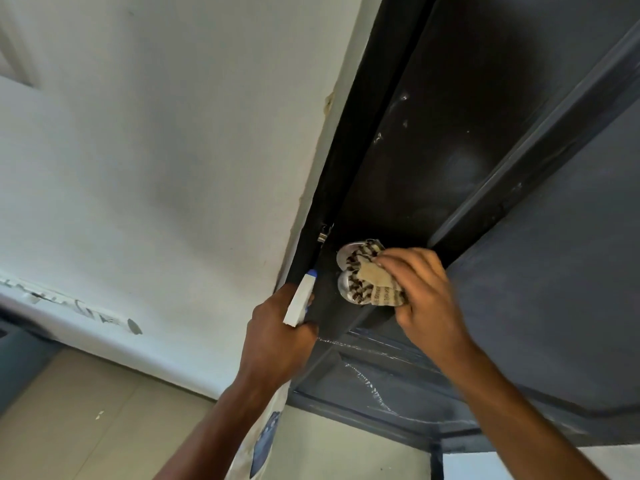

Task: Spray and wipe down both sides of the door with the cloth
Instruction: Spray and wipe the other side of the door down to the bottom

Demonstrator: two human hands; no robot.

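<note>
Two hands reach up to a dark door point(540, 271), which I see close up and from below. The left hand point(273, 337) is wrapped round the neck of a white spray bottle point(299, 301). Its blue-tipped nozzle points up along the door's latch edge, and its body, with a blue label, hangs beneath the wrist. The right hand point(426, 292) grips a bunched cloth point(375, 280), beige with dark brown stripes. The fingers curl over it and hold it against the silver metal handle point(346, 252) near that same edge of the door. Part of the handle shows to the left of the cloth. Just above and left of it, I can make out a small metal latch point(323, 233) between the door and the dark frame point(349, 133). Pale streaks cross the door's lower panel. A white wall point(156, 168) lies left of the frame, with a tan tiled floor point(86, 427) below it.
</note>
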